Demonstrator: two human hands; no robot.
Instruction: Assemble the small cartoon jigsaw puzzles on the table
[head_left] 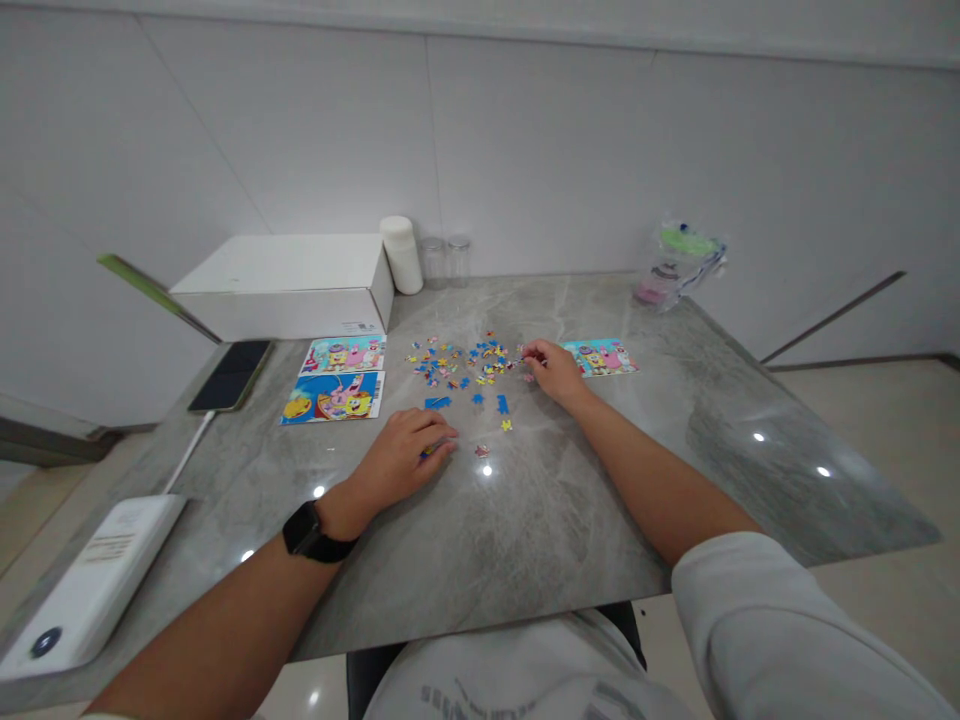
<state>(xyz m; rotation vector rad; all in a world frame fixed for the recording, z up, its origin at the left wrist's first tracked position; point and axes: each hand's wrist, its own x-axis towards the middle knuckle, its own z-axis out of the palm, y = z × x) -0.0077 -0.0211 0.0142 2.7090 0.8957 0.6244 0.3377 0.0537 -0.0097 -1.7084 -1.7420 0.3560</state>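
Note:
Loose jigsaw puzzle pieces [442, 365] lie scattered in the middle of the grey table. My right hand [555, 372] reaches to the right edge of this pile, its fingertips pinched together on a small puzzle piece [514, 364]. Close to it on the right is a finished-looking cartoon puzzle [604, 357], partly behind the hand. My left hand [409, 452] rests on the table nearer to me, fingers curled over a blue and yellow puzzle piece [428, 451]. Joined blue pieces [438, 403], a yellow piece [507, 425] and a pinkish piece [482, 452] lie between the hands.
Two cartoon picture cards [334, 398] lie left of the pile. Behind them stand a white box [289, 285], a white bottle [403, 256] and two clear jars [457, 262]. A phone [232, 375] is cabled to a white power bank [97, 580]. A bagged cup [675, 265] stands back right.

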